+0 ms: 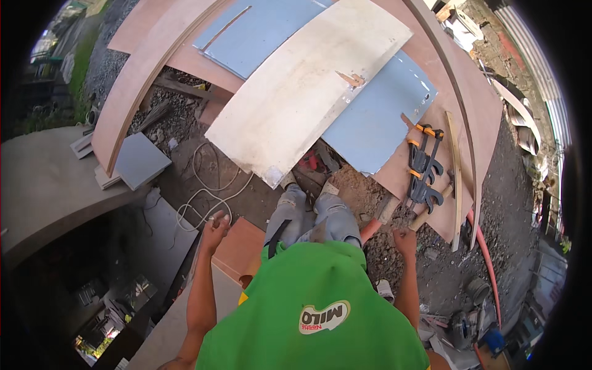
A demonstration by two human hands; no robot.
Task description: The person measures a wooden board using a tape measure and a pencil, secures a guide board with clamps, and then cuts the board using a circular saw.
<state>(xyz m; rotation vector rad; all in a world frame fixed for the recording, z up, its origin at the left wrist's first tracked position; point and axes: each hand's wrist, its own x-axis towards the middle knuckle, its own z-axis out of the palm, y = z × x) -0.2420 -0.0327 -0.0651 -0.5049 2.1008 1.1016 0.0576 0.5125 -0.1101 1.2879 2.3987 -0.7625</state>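
Note:
My left hand (216, 232) is held low at the left beside a looped pale cord (203, 206), its fingers loosely curled and apart. Closer in on the right, my right hand (404, 241) is closed next to the end of a wooden handle (425, 216); whether it grips anything is hidden. In front of my feet a long off-white panel (302, 92) with a chipped edge lies slanted across two light-blue panels, one (246, 37) at the far left and one (382, 117) at the right. Black-and-orange bar clamps (424, 172) rest on a plywood sheet (394, 176).
A narrow wood strip (454, 179) lies beside the clamps. An orange hose (487, 259) curves over gravel at the right. At the left stand a concrete ledge (49, 179) and a grey square tile (140, 160). A reddish board (246, 243) lies near my legs.

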